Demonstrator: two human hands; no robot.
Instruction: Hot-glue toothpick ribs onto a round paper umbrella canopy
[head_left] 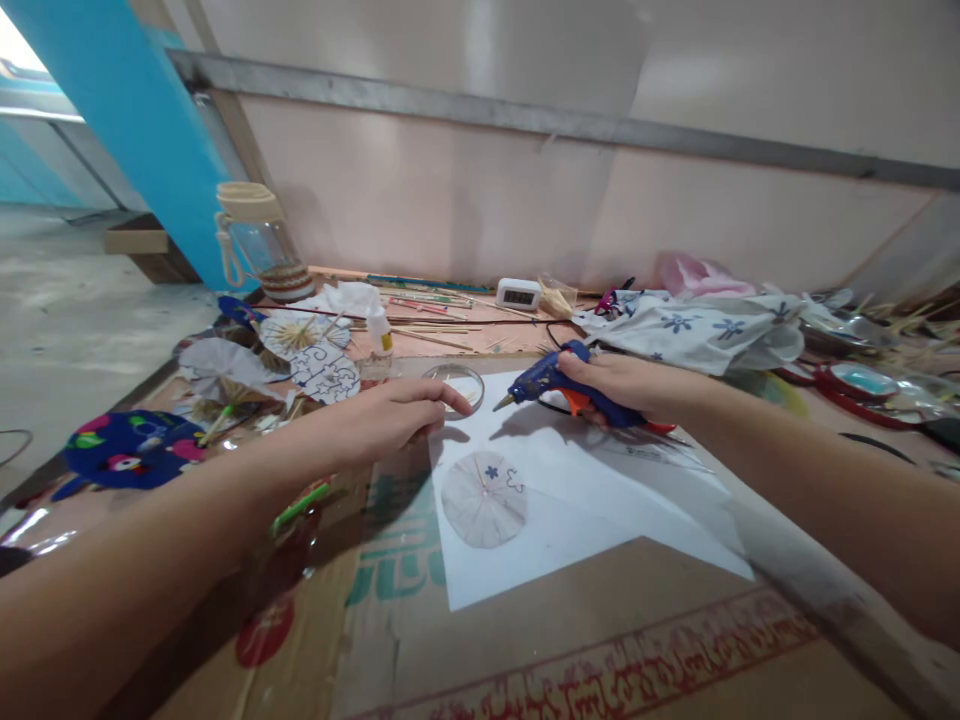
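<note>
My right hand (600,380) is wrapped round a blue hot glue gun (547,378) with an orange trigger; its nozzle points left, above a white paper sheet (585,540). My left hand (401,415) has its index finger stretched over a shallow round dish (476,378) holding thin slivers. The fingertip is at the dish's near rim, and I see nothing held; the other fingers are partly curled and hidden. On the paper lies a pale, pleated fabric disc (484,505) with a blue flower and a thin stick on it.
Cardboard (405,650) lies under the paper. To the left are several small round fans (322,375), a blue patterned fan (139,447), a glue bottle (379,330) and a drink bottle (266,245). Behind are a digital timer (518,294), thin sticks and flowered fabric (690,325).
</note>
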